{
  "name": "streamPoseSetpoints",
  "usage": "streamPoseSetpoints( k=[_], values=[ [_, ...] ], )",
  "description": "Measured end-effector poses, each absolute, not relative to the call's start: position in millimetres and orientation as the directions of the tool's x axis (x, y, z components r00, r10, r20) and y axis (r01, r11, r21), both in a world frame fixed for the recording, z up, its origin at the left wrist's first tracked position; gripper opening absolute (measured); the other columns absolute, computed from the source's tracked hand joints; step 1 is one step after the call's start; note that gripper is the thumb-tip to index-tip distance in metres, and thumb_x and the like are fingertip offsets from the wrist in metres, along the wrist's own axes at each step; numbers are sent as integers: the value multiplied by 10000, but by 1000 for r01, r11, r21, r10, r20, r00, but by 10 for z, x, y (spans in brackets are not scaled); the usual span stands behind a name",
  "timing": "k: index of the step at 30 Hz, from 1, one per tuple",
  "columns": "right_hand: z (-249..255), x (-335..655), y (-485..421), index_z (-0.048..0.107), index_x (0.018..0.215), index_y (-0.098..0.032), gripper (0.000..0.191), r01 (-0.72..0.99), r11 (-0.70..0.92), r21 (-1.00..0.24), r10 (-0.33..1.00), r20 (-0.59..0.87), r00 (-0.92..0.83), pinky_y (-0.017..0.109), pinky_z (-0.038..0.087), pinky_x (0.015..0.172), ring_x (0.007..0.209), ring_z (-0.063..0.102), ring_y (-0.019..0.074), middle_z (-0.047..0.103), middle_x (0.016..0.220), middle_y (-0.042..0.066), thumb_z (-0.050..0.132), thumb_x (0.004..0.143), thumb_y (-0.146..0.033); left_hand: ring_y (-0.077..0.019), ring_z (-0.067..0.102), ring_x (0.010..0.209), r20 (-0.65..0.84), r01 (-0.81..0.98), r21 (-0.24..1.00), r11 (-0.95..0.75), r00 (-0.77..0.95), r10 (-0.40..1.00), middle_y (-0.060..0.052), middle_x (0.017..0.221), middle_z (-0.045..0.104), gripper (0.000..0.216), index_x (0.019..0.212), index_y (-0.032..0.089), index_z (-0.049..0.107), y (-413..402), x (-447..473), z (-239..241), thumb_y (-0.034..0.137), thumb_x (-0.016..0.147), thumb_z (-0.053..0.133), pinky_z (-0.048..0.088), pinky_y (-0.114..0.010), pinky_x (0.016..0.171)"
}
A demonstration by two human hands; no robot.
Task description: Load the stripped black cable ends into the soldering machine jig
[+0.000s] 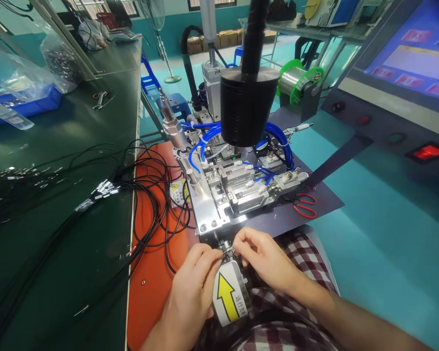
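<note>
Nearest, the left hand (192, 285) and right hand (265, 258) meet above a white plate (225, 312) with a yellow arrow, over checked cloth (278, 336). Both hands' fingers are narrowed around a tiny piece (227, 251) at the machine's front edge; it is too small to identify, and I cannot tell whether either hand grips it. To the left lie an orange board (153, 302) and a dark green table (88, 273), with black cables (151, 214) looped across both. Just beyond the hands stands the metal machine (207, 207), on a dark base (327, 200) where red-handled cutters (305, 195) rest to the right. A black funnel (247, 109) hangs above the machine; a lit screen (417, 58) leans in at right. Farther along the table sit a blue bin (40, 105) and a clear bag (60, 63). Behind the machine are a green-rimmed spool (294, 83), blue stools (173, 105) and a teal floor (380, 234), with cardboard boxes (225, 39) by the teal wall (173, 22).
</note>
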State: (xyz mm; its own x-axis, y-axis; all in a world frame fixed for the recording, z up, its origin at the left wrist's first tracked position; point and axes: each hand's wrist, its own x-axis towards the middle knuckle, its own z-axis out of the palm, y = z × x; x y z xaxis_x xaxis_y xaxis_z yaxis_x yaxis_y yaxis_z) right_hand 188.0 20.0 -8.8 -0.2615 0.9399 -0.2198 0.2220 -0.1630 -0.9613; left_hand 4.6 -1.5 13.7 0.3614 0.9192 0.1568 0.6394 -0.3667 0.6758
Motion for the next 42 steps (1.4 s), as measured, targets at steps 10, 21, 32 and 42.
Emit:
streamPoseSetpoints(
  k=[10, 21, 32, 42],
  values=[
    [-221, 1848, 274, 535, 747, -187, 190, 104, -265, -959, 910, -284, -301, 218, 367, 499, 485, 485, 87, 523, 616, -58, 513, 908, -286, -137, 587, 710, 190, 652, 542, -530, 519, 833, -44, 824, 549, 315, 1114, 144, 618, 125, -69, 58, 70, 885, 414, 518, -211, 637],
    [-239, 1846, 298, 537, 728, -184, 225, 115, -305, -945, 898, -326, -295, 220, 362, 490, 469, 460, 83, 542, 608, -56, 535, 896, -333, -158, 593, 709, 219, 675, 481, -560, 526, 822, -61, 834, 573, 321, 1126, 128, 600, 116, -73, 1, 63, 890, 392, 531, -240, 621],
    [-263, 1835, 246, 525, 750, -186, 243, 70, -275, -959, 916, -284, -283, 217, 351, 473, 476, 457, 91, 481, 545, -70, 534, 901, -376, -175, 580, 711, 187, 694, 450, -561, 542, 820, -68, 837, 571, 345, 1163, 128, 579, 85, -71, -16, 56, 882, 391, 535, -269, 620],
    [-299, 1822, 214, 525, 764, -187, 233, 46, -299, -953, 912, -299, -281, 221, 347, 492, 483, 459, 91, 491, 546, -72, 527, 911, -368, -174, 576, 724, 170, 695, 472, -543, 532, 829, -71, 844, 564, 343, 1170, 122, 586, 73, -75, -29, 68, 887, 400, 530, -267, 635]
  ],
)
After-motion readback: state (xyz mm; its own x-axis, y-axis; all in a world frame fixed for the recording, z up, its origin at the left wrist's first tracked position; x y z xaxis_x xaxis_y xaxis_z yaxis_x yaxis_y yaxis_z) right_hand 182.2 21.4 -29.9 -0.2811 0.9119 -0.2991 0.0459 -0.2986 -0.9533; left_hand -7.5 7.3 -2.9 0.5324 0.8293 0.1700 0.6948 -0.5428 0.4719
